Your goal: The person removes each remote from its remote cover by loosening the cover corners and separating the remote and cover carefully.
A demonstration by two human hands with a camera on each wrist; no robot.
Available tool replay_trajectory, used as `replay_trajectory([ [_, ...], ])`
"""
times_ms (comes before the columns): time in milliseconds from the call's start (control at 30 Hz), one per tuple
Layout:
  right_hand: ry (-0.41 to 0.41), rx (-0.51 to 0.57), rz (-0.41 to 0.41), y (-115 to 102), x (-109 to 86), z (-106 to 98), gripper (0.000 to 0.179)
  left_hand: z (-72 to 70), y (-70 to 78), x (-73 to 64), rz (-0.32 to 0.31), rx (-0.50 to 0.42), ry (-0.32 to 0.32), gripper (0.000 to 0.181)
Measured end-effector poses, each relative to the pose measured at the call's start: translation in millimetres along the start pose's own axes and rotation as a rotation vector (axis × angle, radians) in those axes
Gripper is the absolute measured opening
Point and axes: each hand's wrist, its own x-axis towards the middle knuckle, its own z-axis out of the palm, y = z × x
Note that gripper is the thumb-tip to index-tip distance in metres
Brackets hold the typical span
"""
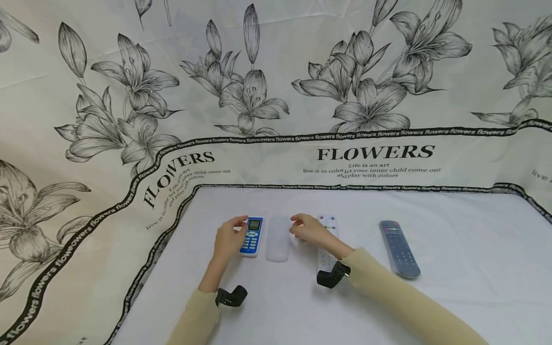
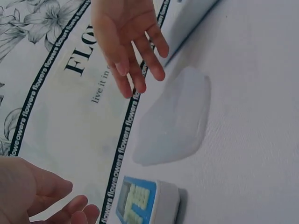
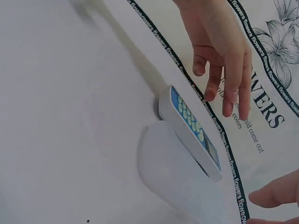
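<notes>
A blue-faced remote control (image 1: 253, 237) with a small screen and a white body lies on the white cloth. My left hand (image 1: 228, 237) hovers at its left side, fingers loosely bent; the left wrist view shows this hand (image 2: 37, 193) with nothing in its grasp. Just right of that remote is a translucent remote cover (image 1: 277, 239), lying flat. Past the cover's right edge, my right hand (image 1: 310, 230) is held with relaxed fingers. In the right wrist view the cover (image 3: 170, 170) lies close along the blue remote (image 3: 189, 128).
Under the right hand and wrist lies a long white remote (image 1: 326, 258), partly hidden. Farther right rests a dark grey-blue remote (image 1: 398, 249). A flower-printed cloth (image 1: 258, 165) with black lettered bands rises behind and to the left. Black bands (image 1: 233, 296) circle both wrists.
</notes>
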Motion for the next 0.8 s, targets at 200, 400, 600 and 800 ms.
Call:
replay_trajectory([
  [200,0.169,-0.101,-0.138,5,-12.5,-11,0.030,6.9,17.1,-6.0,0.053,-0.085,-0.020,0.029],
  [400,0.289,-0.140,-0.259,12,-31.5,-27,0.028,19.6,31.8,-12.6,0.066,-0.163,-0.089,0.030],
  [600,0.368,-0.157,-0.328,27,-45.6,-42,0.028,36.5,48.6,-19.8,0.077,-0.242,-0.169,0.031],
  [800,0.381,-0.144,-0.309,46,-55.7,-55,0.031,58.1,59.4,-23.2,0.066,-0.249,-0.242,0.033],
])
